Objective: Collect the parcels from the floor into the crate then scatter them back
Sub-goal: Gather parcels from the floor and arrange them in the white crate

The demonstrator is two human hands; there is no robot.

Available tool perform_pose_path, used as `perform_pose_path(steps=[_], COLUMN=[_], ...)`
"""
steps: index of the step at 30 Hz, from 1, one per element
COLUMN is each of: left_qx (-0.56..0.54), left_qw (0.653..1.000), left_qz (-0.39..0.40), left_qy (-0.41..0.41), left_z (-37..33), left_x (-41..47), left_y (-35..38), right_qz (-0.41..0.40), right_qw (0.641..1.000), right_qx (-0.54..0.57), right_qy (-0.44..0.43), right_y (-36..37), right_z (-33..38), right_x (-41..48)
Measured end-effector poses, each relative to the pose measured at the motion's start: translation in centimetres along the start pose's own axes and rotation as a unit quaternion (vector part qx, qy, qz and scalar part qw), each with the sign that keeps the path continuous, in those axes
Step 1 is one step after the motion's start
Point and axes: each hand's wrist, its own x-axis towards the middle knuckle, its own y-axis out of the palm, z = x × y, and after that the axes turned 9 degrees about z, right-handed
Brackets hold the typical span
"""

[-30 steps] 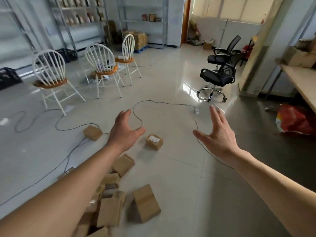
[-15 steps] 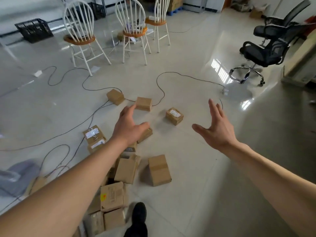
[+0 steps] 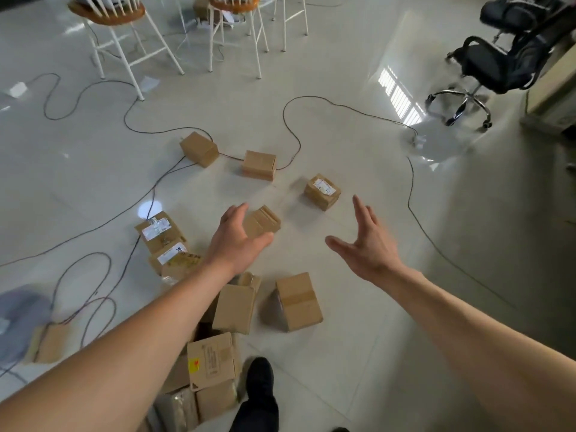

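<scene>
Several brown cardboard parcels lie scattered on the pale tiled floor. Three sit apart farther off: a plain parcel [image 3: 199,149], another plain parcel [image 3: 259,164] and a labelled parcel [image 3: 322,191]. A small parcel [image 3: 263,220] lies just beyond my left hand [image 3: 237,238], whose fingers are spread over it without gripping. My right hand [image 3: 366,241] is held out, empty, fingers straight. Closer to me lie a taped parcel [image 3: 298,301], a plain one [image 3: 233,308], a printed one [image 3: 212,360] and labelled ones [image 3: 159,230]. My left forearm hides part of the pile. No crate shows.
Black cables [image 3: 290,132] snake over the floor among the parcels. White chairs [image 3: 124,42] stand at the back left and a black office chair [image 3: 492,63] at the back right. My black shoe [image 3: 260,381] steps beside the near pile. A grey blurred object [image 3: 18,319] lies left.
The view has tilted down and come nearer to the parcels. Both hands stay empty and spread, now lower over the floor; my left hand is closer to the small parcel.
</scene>
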Motion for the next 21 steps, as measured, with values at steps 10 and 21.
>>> perform_pose_path(steps=[10,21], left_qx=[-0.054,-0.16], left_qw=[0.995,0.968], left_qz=[0.053,0.05], left_qy=[-0.069,-0.189], left_z=[6.3,20.4], left_x=[6.7,16.9], left_y=[3.7,16.5], right_qz=[0.091,0.212], right_qw=[0.994,0.974], right_qx=[-0.032,-0.05], right_qy=[0.053,0.066], right_y=[7.8,23.5], right_z=[-2.6,-12.6], right_x=[6.7,17.7])
